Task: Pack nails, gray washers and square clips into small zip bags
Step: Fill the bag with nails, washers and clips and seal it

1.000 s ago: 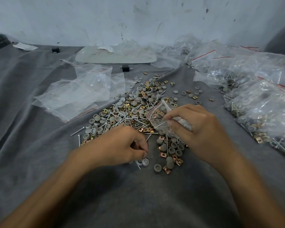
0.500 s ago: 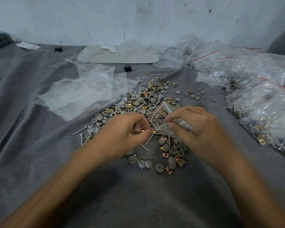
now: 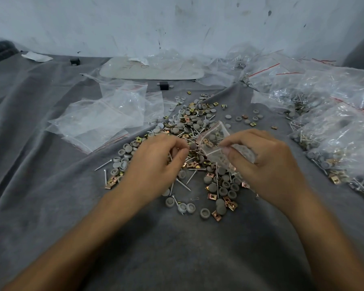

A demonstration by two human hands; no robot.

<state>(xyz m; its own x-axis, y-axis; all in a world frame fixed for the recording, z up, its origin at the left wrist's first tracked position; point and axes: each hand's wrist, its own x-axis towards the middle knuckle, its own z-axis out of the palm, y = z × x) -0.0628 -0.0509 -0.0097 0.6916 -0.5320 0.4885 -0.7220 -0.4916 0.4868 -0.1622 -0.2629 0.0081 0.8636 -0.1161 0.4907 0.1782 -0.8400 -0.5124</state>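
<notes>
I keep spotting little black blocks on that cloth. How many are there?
2. One black block lies far back on the left; the other sits just in front of the pale board. More may be hidden under the bags.

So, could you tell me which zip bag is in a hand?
The small zip bag pinched in the right hand, over the loose pile; the empty bags lie flat at left, the filled bags heaped at right.

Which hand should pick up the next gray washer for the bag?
Left. The left hand is over the loose pile; the right hand grips the zip bag.
</notes>
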